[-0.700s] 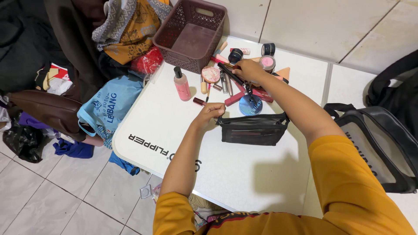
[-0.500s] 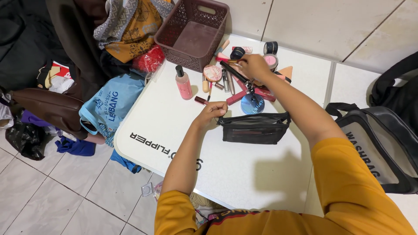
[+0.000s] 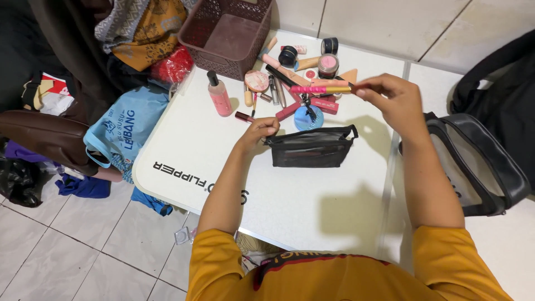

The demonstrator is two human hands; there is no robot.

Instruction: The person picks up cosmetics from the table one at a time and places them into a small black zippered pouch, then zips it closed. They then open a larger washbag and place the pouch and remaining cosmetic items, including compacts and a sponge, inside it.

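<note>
1. Right hand point(image 3: 390, 100): raised above the far right part of the table, fingers pinched shut on one end of a slim pink stick point(image 3: 320, 88). The stick lies level in the air, its gold end nearest the fingertips and its pink end pointing left, over the heap of cosmetics.
2. Left hand point(image 3: 258, 132): resting on the table, thumb and fingers closed on the left upper edge of a black pouch point(image 3: 311, 149).
3. Black pouch: stands on the white table point(image 3: 195, 150) near the middle, mouth upward, just this side of the cosmetics. A small loop sticks up at its right end.
4. Cosmetics, spread on the far part of the table:
   - pink bottle point(image 3: 219, 96) with a black cap, upright, at the left of the group;
   - round pink compact point(image 3: 256, 81), just right of the bottle;
   - blue round item point(image 3: 308, 117), touching or just beyond the pouch's far edge;
   - dark red lipstick point(image 3: 245, 117), lying near the left hand;
   - two small round jars point(image 3: 328, 64), near the far edge;
   - several thin tubes and pencils lying crossed between these; their kinds cannot be told.
5. Brown plastic basket point(image 3: 195, 39): at the far left corner of the table, nothing showing inside.
6. Blue printed bag point(image 3: 120, 131): on the floor, against the table's left side, among heaped clothes.
7. Black bag point(image 3: 485, 167): on the floor at the right, beside the right forearm.
8. Sleeves: both arms come out of a yellow shirt point(image 3: 334, 278).
</note>
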